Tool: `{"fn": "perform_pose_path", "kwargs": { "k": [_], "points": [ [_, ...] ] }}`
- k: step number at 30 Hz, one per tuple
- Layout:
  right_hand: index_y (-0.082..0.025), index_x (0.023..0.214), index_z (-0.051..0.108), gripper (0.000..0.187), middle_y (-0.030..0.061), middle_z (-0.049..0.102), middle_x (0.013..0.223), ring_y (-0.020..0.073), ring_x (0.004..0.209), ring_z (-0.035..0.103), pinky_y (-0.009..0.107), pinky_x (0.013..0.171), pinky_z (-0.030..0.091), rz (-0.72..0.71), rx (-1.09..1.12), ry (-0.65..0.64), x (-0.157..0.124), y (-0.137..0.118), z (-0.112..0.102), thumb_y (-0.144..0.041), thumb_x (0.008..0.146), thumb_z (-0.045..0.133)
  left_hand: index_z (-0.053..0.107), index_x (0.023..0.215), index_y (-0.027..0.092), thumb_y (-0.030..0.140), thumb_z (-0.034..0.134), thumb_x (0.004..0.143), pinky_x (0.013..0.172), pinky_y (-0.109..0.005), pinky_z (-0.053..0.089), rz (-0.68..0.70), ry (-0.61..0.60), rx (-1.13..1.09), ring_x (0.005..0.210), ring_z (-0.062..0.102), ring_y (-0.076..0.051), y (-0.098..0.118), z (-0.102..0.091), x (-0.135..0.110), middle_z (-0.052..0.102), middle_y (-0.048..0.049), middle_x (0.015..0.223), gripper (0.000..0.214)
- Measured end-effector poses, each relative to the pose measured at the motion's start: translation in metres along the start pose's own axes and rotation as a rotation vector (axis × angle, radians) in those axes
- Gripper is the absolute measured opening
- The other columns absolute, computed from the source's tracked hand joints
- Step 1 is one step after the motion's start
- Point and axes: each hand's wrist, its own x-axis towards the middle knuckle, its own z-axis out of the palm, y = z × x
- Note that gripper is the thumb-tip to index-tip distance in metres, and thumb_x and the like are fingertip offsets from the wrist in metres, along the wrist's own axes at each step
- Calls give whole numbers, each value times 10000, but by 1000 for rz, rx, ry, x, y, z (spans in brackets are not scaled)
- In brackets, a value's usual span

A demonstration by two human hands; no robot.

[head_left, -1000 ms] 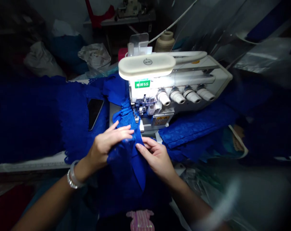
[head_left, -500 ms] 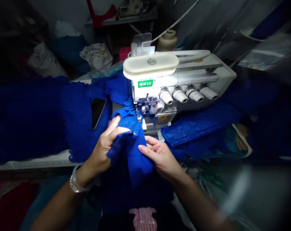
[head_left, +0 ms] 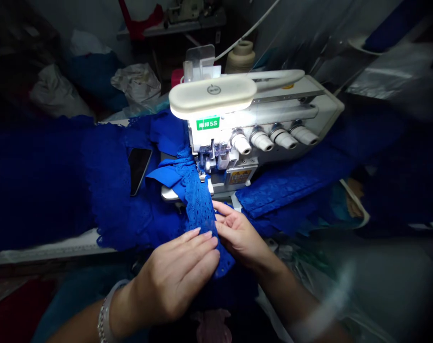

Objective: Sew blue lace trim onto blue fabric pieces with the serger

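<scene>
Blue lace [head_left: 199, 205] lies beneath the left grip [head_left: 182, 274].

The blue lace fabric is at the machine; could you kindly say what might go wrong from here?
The loose flap left of the presser foot might fold under and catch.
The blue lace fabric might pucker if the left hand on it and right hand at its edge guide it unevenly.
The phone on blue cloth could slide if that cloth is tugged.
</scene>
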Motion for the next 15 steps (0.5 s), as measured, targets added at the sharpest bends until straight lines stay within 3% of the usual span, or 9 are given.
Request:
{"fn": "perform_pose_path", "kwargs": {
  "k": [8, 15],
  "points": [
    [-190, 1046, 716, 364, 36, 773, 854, 195, 778, 712, 327, 785, 537, -81, -230, 110, 1, -7, -2, -427, 773, 751, 627, 1041, 70, 111, 337, 991, 993, -394, 553, 4, 37, 65, 1070, 697, -219, -7, 4, 8, 753, -139, 1040, 297],
    [-214, 991, 736, 360, 1, 765, 786, 136, 660, 683, 244, 652, 523, -40, -108, 101, 2, -6, 1, -438, 718, 802, 634, 1009, 74, 94, 349, 983, 1048, -425, 509, 7, 33, 114, 1063, 699, -220, -10, -1, 10, 755, -126, 1027, 287]
  ]
}}
